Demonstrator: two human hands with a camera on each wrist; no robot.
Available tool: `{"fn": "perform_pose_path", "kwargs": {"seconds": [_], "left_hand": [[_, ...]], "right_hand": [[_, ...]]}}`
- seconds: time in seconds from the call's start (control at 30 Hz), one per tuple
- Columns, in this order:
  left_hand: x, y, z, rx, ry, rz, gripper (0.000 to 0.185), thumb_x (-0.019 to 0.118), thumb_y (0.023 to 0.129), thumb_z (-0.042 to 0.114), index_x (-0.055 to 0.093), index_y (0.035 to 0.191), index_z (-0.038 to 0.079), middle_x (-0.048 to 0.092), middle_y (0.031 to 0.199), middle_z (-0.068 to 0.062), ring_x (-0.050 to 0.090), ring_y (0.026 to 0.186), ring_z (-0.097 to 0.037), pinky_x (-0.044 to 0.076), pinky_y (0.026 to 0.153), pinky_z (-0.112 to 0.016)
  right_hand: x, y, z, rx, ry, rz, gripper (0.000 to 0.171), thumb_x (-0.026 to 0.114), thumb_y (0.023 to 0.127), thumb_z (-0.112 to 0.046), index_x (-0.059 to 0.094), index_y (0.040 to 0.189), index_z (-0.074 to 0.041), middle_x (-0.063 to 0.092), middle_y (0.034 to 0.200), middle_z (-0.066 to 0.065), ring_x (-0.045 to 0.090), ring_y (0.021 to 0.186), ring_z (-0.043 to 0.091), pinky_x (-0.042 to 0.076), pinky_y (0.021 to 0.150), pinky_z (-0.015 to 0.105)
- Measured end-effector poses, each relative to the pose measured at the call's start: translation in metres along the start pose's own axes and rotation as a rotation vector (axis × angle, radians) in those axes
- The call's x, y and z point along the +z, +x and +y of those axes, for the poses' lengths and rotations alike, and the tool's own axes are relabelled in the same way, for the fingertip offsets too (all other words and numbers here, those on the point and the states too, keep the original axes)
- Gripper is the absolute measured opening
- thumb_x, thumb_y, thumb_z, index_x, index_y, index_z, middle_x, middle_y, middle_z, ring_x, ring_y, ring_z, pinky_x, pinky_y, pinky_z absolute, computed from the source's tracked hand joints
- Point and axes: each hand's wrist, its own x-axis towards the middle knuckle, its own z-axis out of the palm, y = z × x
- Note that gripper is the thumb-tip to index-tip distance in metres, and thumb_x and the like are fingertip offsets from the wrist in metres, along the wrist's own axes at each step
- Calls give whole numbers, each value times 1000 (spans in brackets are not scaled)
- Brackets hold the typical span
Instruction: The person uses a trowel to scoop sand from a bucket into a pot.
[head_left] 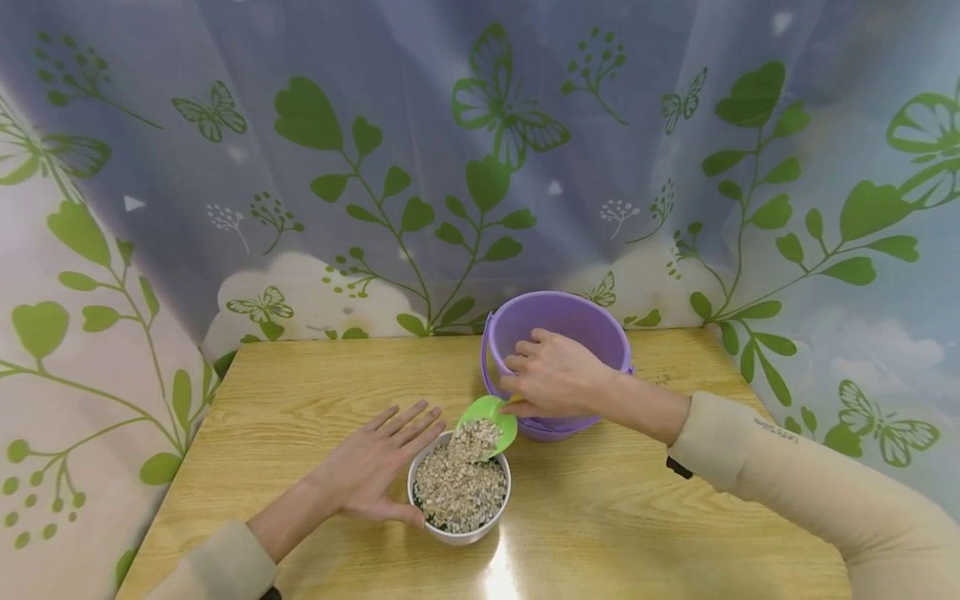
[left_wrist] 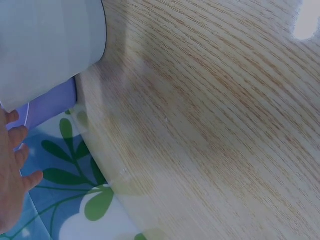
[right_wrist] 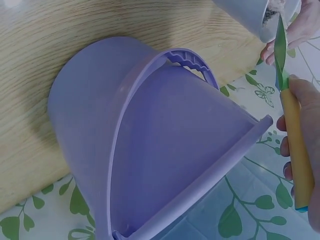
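Scoop [head_left: 489, 421]: gripped by right hand [head_left: 551, 375], handle toward that hand, blade tilted over bowl [head_left: 459, 493] of gravel, just ahead of left hand [head_left: 375, 467], flat-fingered against bowl's side. Bucket [head_left: 555, 333] behind right hand, on worktop [head_left: 315, 392].

Bright, even light; a glare streak lies on the table [head_left: 501, 575] just below the left hand's [head_left: 378, 467] grip. Head view bows at the edges. Both wrist views look soft and bluish.

Both my arms wear long beige sleeves, left sleeve [head_left: 225, 567] and right sleeve [head_left: 810, 492]; a small dark strap [head_left: 678, 467] shows under the right cuff.
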Motion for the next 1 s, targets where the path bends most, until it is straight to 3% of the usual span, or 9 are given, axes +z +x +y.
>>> {"fn": "perform_pose_path", "kwargs": {"seconds": [0.17,0.4,0.7,1.0], "left_hand": [[-1,0,0,-4,0,-4,121,56,81,92,32,166,8,33,173,-14,35,160,-36,37,127,-56],[-1,0,1,-9,-11,-9,122,62,79,89,33,165,7,34,173,-14,35,160,-37,38,127,-56],[0,1,1,-11,-19,-8,122,61,80,90,34,165,6,34,172,-14,36,160,-37,38,127,-55],[1,0,1,-15,-31,-15,122,63,79,88,33,165,6,33,173,-14,33,161,-36,37,128,-55]], "right_hand": [[0,-2,1,-2,-17,13,48,60,95,-71,67,80,-26,68,76,-9,63,75,15,46,68,29],[-1,-2,2,3,-22,18,46,61,95,-71,69,81,-27,68,77,-9,63,76,15,47,69,29],[-3,-3,2,-3,-61,2,45,63,95,-69,75,93,-26,77,92,-6,70,85,17,53,75,31],[-5,-3,2,-14,-105,21,43,62,96,-66,75,94,-25,76,92,-7,67,83,16,51,73,30]]}}
